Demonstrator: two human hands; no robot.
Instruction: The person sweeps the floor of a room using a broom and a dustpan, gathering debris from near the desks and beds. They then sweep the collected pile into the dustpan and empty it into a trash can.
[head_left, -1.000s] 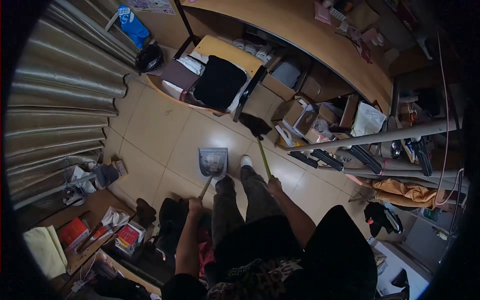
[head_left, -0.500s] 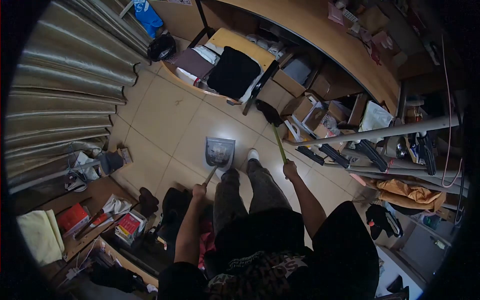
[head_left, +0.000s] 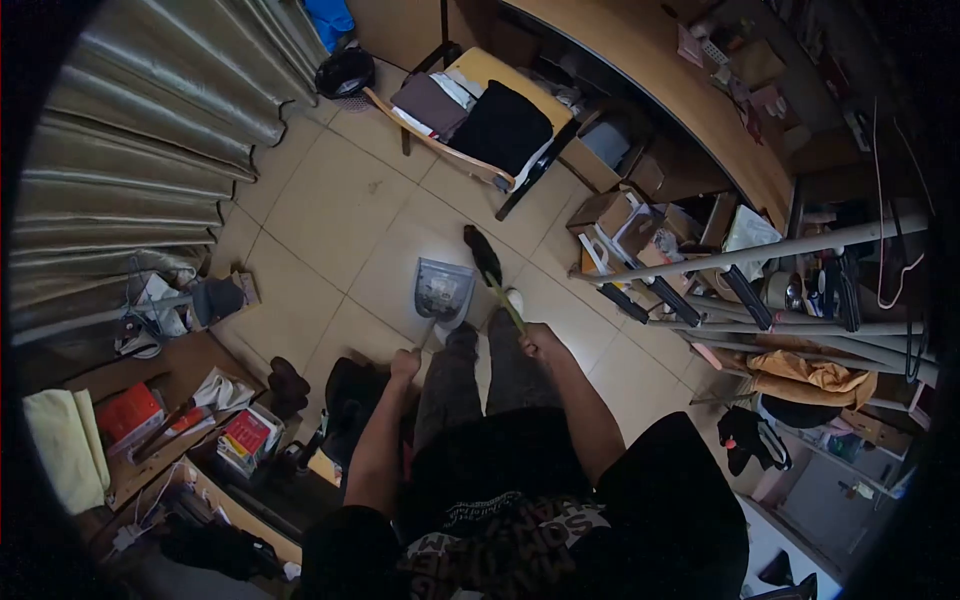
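Note:
My left hand (head_left: 405, 364) is closed on the handle of a grey dustpan (head_left: 443, 290), which lies on the tiled floor in front of my feet. Some dark bits show in the pan. The fingers of my right hand (head_left: 541, 341) are wrapped round the green stick of a broom (head_left: 507, 303). The broom's dark head (head_left: 482, 254) is just to the right of the dustpan, apart from it.
A chair (head_left: 503, 76) with folded clothes stands ahead, beside a black bin (head_left: 345, 76). Open boxes (head_left: 606, 213) and a metal rack (head_left: 780, 262) are at the right. Curtains (head_left: 150, 110) hang at the left, above a crate of books (head_left: 245, 437).
My right hand and the broom have moved left, bringing the broom head from near the chair and boxes to beside the dustpan. The view has shifted slightly.

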